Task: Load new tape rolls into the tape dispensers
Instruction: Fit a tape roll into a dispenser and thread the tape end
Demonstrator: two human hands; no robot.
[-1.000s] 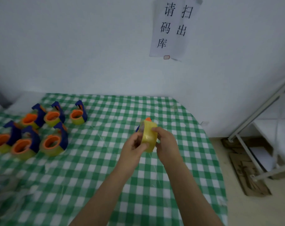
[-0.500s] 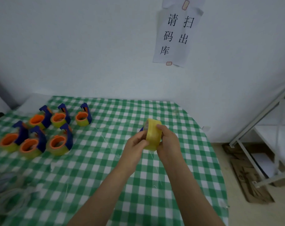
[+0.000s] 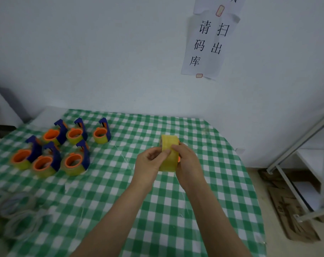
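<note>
Now both hands hold one yellow tape roll (image 3: 169, 154) above the checked tablecloth (image 3: 203, 201): the left hand (image 3: 148, 162) pinches its face, the right hand (image 3: 189, 160) grips its side. Six loaded dispensers (image 3: 61, 147) stand far left.

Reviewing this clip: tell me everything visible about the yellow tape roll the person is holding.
The tape roll is a wide band of glossy, translucent yellow tape, turned so its outer face meets the camera and its hole is hidden. It stands upright, apparently lifted above the green checked tablecloth. The left hand pinches its left side, thumb on the face; the right hand curls round its right side. A sliver of orange shows at its right edge; what that belongs to is unclear.
</note>
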